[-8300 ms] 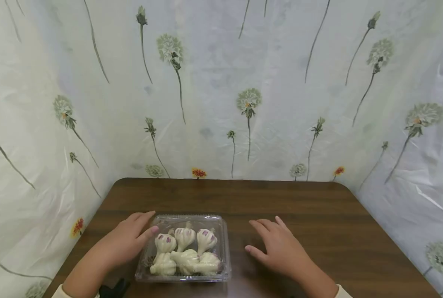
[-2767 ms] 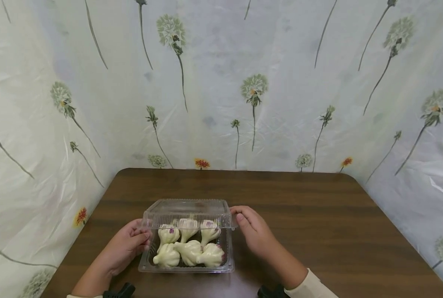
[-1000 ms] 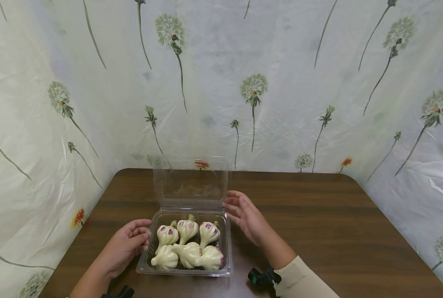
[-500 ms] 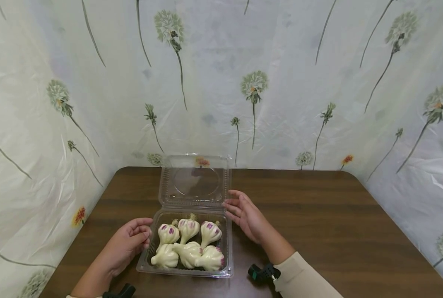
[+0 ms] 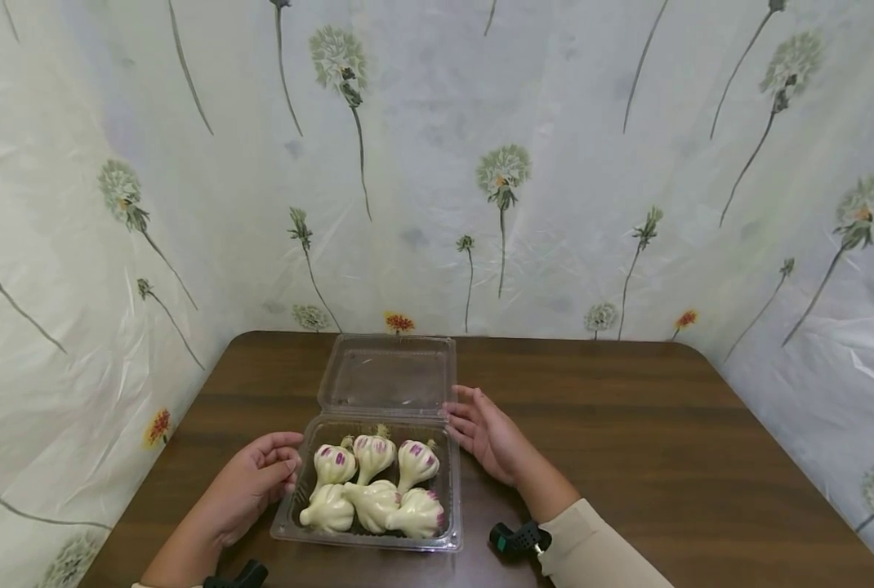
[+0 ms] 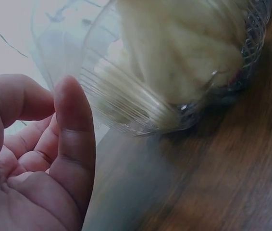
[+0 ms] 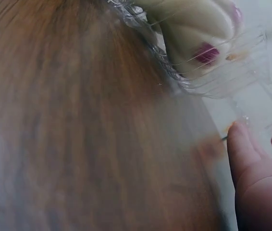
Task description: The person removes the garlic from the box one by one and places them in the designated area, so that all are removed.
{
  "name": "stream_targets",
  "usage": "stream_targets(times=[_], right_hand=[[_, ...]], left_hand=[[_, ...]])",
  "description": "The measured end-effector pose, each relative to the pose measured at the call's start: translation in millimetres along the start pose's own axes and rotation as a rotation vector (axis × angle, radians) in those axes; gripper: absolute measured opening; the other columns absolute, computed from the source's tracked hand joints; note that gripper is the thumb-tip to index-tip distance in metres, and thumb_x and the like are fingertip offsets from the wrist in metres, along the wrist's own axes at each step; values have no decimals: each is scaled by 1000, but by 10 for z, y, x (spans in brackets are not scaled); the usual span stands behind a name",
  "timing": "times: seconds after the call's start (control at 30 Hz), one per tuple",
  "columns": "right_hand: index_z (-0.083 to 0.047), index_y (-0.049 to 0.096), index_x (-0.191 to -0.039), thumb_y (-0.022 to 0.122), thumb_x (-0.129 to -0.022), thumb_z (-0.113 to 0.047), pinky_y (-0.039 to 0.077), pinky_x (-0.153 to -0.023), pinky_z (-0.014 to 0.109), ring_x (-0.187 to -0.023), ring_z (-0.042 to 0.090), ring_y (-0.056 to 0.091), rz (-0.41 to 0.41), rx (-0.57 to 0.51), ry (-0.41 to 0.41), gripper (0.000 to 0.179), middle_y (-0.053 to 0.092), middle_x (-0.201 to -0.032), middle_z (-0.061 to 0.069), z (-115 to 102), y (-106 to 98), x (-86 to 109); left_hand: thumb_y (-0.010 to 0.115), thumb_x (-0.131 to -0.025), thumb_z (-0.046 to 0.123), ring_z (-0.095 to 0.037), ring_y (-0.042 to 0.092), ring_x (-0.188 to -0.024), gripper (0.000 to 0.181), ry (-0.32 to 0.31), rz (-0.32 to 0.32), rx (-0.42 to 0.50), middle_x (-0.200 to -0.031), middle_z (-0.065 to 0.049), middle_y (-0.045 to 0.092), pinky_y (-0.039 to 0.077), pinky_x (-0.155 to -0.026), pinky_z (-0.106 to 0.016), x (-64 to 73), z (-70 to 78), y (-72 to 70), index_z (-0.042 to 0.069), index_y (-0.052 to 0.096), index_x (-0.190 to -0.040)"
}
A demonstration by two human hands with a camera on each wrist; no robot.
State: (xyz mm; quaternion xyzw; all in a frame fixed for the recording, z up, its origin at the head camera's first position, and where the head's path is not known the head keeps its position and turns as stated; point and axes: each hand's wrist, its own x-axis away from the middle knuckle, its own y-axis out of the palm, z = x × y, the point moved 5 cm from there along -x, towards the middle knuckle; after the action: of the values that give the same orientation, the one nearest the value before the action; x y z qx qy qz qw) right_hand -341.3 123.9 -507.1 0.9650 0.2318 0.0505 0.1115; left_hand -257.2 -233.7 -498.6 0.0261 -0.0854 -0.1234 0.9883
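Note:
A clear plastic clamshell box (image 5: 363,544) sits on the brown table, its lid (image 5: 391,374) tipped back behind the base. Inside lie several white garlic bulbs (image 5: 372,502) with purple marks. My left hand (image 5: 249,482) is at the box's left side; in the left wrist view the thumb (image 6: 73,115) and index finger come together at the clear plastic edge, seeming to pinch it. At the hinge's right end is my right hand (image 5: 497,445), its fingers loosely extended beside the plastic. In the right wrist view those fingers (image 7: 244,149) grip nothing.
The dark wooden table (image 5: 628,433) reaches back to a pale curtain (image 5: 422,163) printed with dandelions, which also hangs at both sides. A black wrist device (image 5: 518,541) is on the right wrist, and another (image 5: 238,576) shows by the left.
The box was closed at first, then its lid was lifted and swung back. Over the last second the lid has dropped from upright to lying further back. The hands have barely moved since.

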Motion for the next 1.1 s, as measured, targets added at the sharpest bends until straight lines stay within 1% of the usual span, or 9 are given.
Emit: stream_targets(times=[0.13,0.23,0.57,0.7,0.77,0.83,0.93,1.03,1.1], right_hand=[[-7,16,-166,26,-110,-61,34,-124,41,-158,39,25,-28,3,26,79,20,-170,27,28,9,6],[-6,14,-167,26,-109,-63,35,-123,39,-158,38,24,-46,7,33,82,18,-171,27,42,17,16],[-3,16,-165,32,-106,-69,31,-125,44,-158,40,24,-31,0,53,91,19,-170,27,67,2,39],[-1,20,-164,34,-105,-69,34,-124,45,-156,42,29,-4,16,59,91,22,-168,30,69,5,52],[0,23,-163,33,-108,-65,39,-121,44,-152,42,35,31,39,56,86,28,-165,32,71,-1,65],[0,26,-161,33,-111,-58,45,-117,42,-146,41,46,86,62,54,78,37,-159,33,72,-15,89],[2,32,-157,33,-114,-46,53,-109,40,-128,36,62,197,84,47,64,50,-145,33,73,-39,135],[4,38,-149,36,-115,-34,58,-102,39,-110,28,68,307,107,32,51,54,-131,29,65,-43,185],[4,41,-144,39,-114,-30,60,-96,38,-102,26,68,370,144,18,45,55,-125,27,51,-39,226]], left_hand=[[57,-106,6,-10,62,-87,48,8,-9,-2,-107,-1,62,59,-76,-22,5,-1,-8,-6,38,-149],[57,-106,6,-10,62,-88,49,12,-11,-7,-107,-1,61,59,-77,-22,15,7,-8,-6,38,-149],[57,-107,7,-10,62,-89,50,17,-16,-8,-108,-1,61,59,-79,-22,25,31,-1,-7,37,-149],[57,-106,7,-10,62,-89,49,14,-8,-3,-108,-1,62,60,-79,-23,10,11,-15,-7,37,-150],[56,-106,6,-10,63,-89,49,14,-6,-2,-108,-1,62,60,-80,-23,1,-3,-21,-7,37,-149],[56,-107,6,-11,63,-89,48,14,-9,-3,-108,-2,61,60,-80,-23,-7,-14,-21,-6,37,-149],[56,-107,6,-11,63,-89,49,22,-22,-4,-108,-1,61,60,-80,-23,-9,-15,-17,-7,37,-149],[56,-107,7,-10,63,-89,49,32,-34,-3,-107,-1,61,60,-79,-23,-1,2,-18,-8,36,-149],[56,-107,7,-10,63,-88,50,40,-38,-6,-107,-1,61,59,-79,-23,6,17,-14,-9,35,-149]])
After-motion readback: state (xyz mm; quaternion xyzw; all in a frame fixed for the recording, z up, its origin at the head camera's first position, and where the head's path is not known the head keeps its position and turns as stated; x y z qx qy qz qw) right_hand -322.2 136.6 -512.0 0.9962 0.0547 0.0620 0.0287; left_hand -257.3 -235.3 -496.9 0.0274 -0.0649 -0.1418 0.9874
